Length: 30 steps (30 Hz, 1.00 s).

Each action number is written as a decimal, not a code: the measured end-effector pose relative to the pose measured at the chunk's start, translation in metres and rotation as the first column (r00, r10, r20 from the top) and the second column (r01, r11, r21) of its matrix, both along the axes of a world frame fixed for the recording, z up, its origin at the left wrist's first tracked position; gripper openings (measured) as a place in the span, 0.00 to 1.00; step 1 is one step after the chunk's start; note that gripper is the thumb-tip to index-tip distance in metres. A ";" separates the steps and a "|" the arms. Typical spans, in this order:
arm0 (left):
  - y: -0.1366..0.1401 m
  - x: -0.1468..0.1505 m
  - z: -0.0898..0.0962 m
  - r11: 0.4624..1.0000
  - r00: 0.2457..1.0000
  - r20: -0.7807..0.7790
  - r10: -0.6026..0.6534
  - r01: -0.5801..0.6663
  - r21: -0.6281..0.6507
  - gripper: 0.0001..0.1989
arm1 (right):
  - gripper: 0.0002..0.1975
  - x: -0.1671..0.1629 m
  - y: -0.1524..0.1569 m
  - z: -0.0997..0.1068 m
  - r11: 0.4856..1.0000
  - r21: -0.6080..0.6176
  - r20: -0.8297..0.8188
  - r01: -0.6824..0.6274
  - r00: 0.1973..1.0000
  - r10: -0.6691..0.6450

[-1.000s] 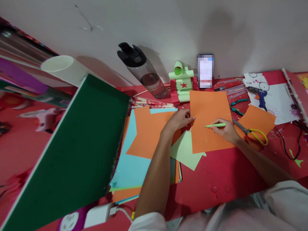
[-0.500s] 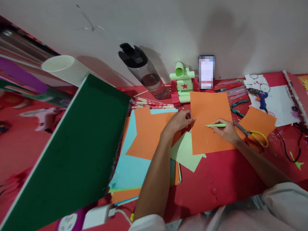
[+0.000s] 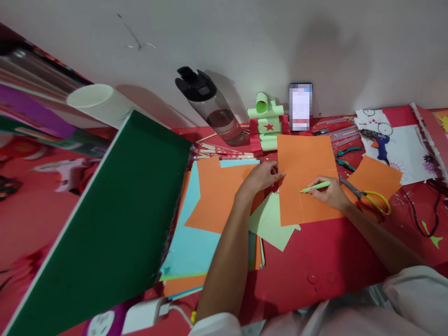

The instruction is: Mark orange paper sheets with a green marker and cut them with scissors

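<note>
An upright sheet of orange paper [image 3: 304, 161] lies in front of me, with faint pale lines on its lower half. My left hand [image 3: 264, 176] has its fingers bent at the sheet's left edge, the thumb resting over that edge. Between the fingers of my right hand [image 3: 331, 192] is a light green pen [image 3: 316, 187], its tip at the paper near the middle. A pale green paper piece [image 3: 271, 221] sits partly beneath the orange sheet. Scissors with yellow handles [image 3: 376, 201] rest just right of my right hand, over a smaller orange paper piece [image 3: 381, 173].
A water bottle [image 3: 217, 109], a green and red paper model [image 3: 269, 122] and a phone [image 3: 301, 106] stand along the wall. Coloured papers [image 3: 196, 247] are stacked left, beside a large green board [image 3: 115, 205]. A blue glue gun [image 3: 381, 142] and pliers [image 3: 346, 158] lie right.
The pen tip has moved slightly down the orange sheet, and the pen is more tilted. My left hand stays at the sheet's edge. The view has shifted a little.
</note>
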<state>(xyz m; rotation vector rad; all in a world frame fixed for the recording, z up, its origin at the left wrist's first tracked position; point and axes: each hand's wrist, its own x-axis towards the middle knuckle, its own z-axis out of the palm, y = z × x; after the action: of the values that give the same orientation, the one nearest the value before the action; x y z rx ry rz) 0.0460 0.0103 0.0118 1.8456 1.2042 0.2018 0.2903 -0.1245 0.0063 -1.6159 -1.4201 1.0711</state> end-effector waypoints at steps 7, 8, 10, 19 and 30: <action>0.000 0.000 -0.001 1.000 1.000 0.017 0.005 -0.005 -0.012 0.13 | 0.13 -0.002 0.005 -0.001 0.998 -0.010 -0.117 0.061 0.991 -0.061; 0.000 0.000 -0.001 1.000 1.000 0.024 0.006 -0.005 -0.017 0.13 | 0.12 -0.003 0.007 -0.002 0.998 -0.003 -0.122 0.066 0.990 -0.065; -0.001 0.000 -0.001 1.000 0.999 0.035 0.006 -0.006 -0.023 0.13 | 0.12 -0.005 0.010 -0.002 0.997 0.009 -0.116 0.074 0.991 -0.073; 0.001 -0.001 -0.006 1.000 1.000 0.028 0.001 -0.001 -0.003 0.14 | 0.11 -0.001 0.005 -0.003 0.999 0.006 -0.026 0.036 0.999 -0.036; 0.000 -0.001 -0.005 1.000 1.000 0.019 0.007 -0.007 -0.001 0.13 | 0.09 0.001 -0.002 -0.004 0.999 -0.026 0.022 -0.019 1.000 0.020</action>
<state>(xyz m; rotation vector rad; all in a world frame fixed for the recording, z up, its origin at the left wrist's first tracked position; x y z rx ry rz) 0.0449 0.0107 0.0068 1.8351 1.1982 0.2221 0.2916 -0.1262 0.0022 -1.6398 -1.4453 1.0894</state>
